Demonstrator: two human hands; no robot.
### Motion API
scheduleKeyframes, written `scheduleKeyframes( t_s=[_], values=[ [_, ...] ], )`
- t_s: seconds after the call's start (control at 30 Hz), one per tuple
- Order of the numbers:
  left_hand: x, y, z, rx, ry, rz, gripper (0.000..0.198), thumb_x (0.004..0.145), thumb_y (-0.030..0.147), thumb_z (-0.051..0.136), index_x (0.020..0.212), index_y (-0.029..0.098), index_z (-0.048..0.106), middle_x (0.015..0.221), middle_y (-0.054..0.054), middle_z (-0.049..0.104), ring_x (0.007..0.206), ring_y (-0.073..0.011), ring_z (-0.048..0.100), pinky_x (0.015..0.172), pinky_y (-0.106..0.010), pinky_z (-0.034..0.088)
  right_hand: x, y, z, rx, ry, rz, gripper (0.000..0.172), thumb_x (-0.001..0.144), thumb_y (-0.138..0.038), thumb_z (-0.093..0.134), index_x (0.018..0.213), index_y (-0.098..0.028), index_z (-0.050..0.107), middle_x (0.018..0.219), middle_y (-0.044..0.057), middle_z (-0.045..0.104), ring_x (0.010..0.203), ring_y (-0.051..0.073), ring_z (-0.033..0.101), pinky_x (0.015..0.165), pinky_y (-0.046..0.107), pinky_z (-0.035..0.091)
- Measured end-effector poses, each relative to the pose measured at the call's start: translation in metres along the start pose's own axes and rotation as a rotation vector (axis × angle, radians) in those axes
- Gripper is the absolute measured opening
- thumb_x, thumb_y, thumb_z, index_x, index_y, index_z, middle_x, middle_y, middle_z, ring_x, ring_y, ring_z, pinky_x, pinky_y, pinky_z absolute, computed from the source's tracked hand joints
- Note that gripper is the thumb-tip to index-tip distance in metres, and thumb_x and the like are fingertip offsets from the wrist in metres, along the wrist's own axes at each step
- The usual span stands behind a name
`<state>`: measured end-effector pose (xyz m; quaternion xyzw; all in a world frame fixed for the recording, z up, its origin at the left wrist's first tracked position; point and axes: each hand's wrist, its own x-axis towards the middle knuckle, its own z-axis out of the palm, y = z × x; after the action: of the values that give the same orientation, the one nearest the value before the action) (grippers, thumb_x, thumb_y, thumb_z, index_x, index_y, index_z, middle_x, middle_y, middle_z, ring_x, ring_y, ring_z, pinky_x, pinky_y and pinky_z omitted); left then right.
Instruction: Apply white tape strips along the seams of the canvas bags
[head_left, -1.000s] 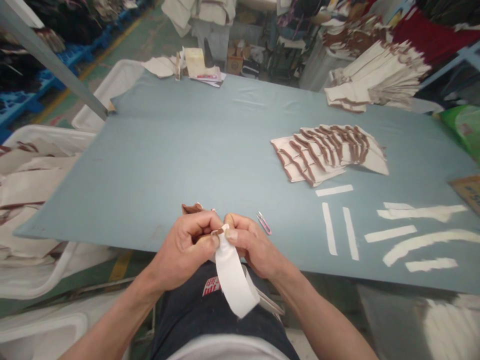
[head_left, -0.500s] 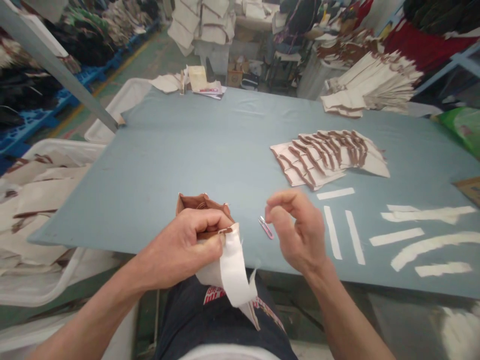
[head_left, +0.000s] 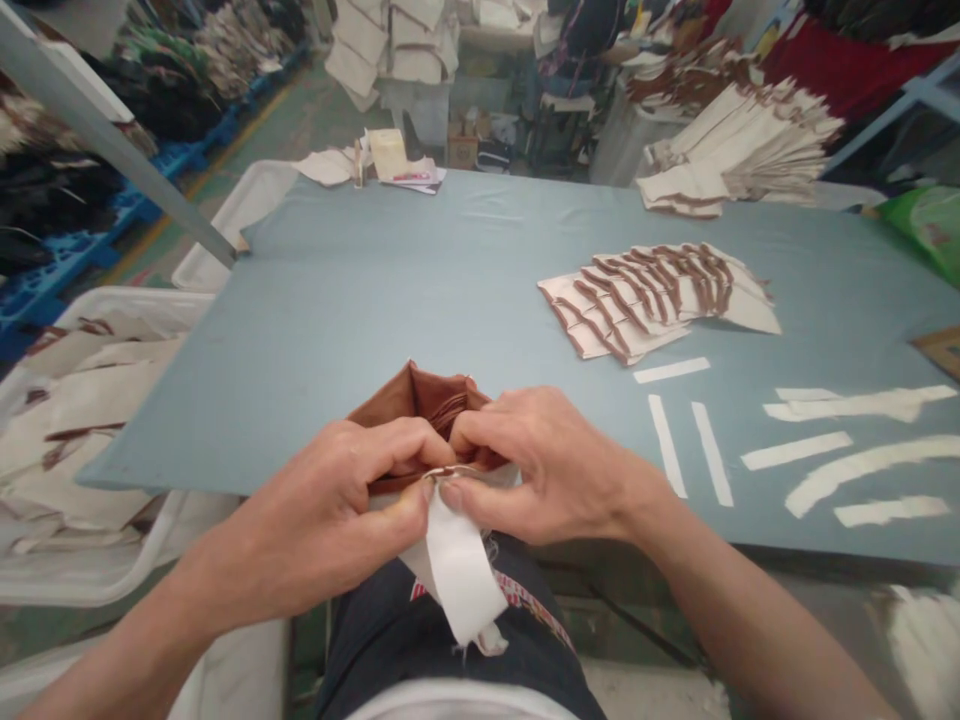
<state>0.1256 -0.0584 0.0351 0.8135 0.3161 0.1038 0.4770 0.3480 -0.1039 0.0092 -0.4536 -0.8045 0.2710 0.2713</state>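
My left hand (head_left: 341, 500) and my right hand (head_left: 536, 465) are both closed on a small fabric piece (head_left: 427, 400) at the near edge of the blue-grey table (head_left: 390, 290). The piece is brown on the side facing away from me. A white strip (head_left: 461, 575) of it hangs down over my lap. The fingertips of both hands pinch the piece's edge close together. The small pink thread snips seen earlier are hidden behind my right hand.
A fanned row of cream pieces with brown trim (head_left: 652, 300) lies right of centre, and a bigger pile (head_left: 739, 150) sits at the far right. White strips (head_left: 795, 450) lie at the near right. White bins (head_left: 97, 420) of fabric stand to the left.
My right hand let go and lifted toward the snips, then came back and pinched the fabric piece again. The piece has risen so more of its brown side shows.
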Motion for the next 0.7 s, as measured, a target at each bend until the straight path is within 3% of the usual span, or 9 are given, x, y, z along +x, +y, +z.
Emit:
scheduleKeyframes(
  t_s=[0.13, 0.37, 0.53, 0.7],
  values=[
    [-0.007, -0.003, 0.005, -0.019, 0.067, 0.038, 0.017, 0.087, 0.012, 0.052, 0.086, 0.019, 0.067, 0.068, 0.007, 0.066, 0.055, -0.0071, 0.055, 0.049, -0.016, 0.039, -0.001, -0.010, 0.007, 0.122, -0.065, 0.118, 0.027, 0.087, -0.027, 0.062, 0.070, -0.022, 0.042, 0.063, -0.007, 0.043, 0.060, 0.011, 0.036, 0.062, 0.030, 0.023],
    [-0.010, -0.013, 0.018, 0.057, 0.179, 0.185, 0.017, 0.090, 0.007, 0.048, 0.088, 0.020, 0.060, 0.068, 0.009, 0.058, 0.054, -0.0057, 0.048, 0.049, -0.016, 0.035, -0.007, -0.020, 0.022, 0.230, 0.026, 0.253, 0.018, 0.081, -0.021, 0.054, 0.069, -0.022, 0.042, 0.065, -0.006, 0.043, 0.063, 0.012, 0.039, 0.062, 0.030, 0.023],
    [-0.009, -0.022, 0.024, 0.177, 0.264, 0.349, 0.020, 0.090, 0.004, 0.049, 0.091, 0.020, 0.061, 0.074, 0.007, 0.061, 0.058, -0.0067, 0.052, 0.054, -0.019, 0.038, -0.015, -0.023, 0.031, 0.297, 0.155, 0.272, 0.012, 0.079, -0.020, 0.053, 0.069, -0.022, 0.047, 0.064, -0.005, 0.047, 0.063, 0.012, 0.043, 0.062, 0.028, 0.028],
    [-0.003, -0.033, 0.033, 0.176, 0.303, 0.567, 0.027, 0.092, 0.001, 0.049, 0.103, 0.022, 0.060, 0.072, 0.007, 0.065, 0.056, -0.0076, 0.056, 0.056, -0.020, 0.041, -0.022, -0.021, 0.033, 0.629, 0.088, 0.381, 0.008, 0.078, -0.026, 0.056, 0.072, -0.021, 0.053, 0.063, -0.007, 0.045, 0.058, 0.010, 0.038, 0.056, 0.025, 0.030]
  ],
)
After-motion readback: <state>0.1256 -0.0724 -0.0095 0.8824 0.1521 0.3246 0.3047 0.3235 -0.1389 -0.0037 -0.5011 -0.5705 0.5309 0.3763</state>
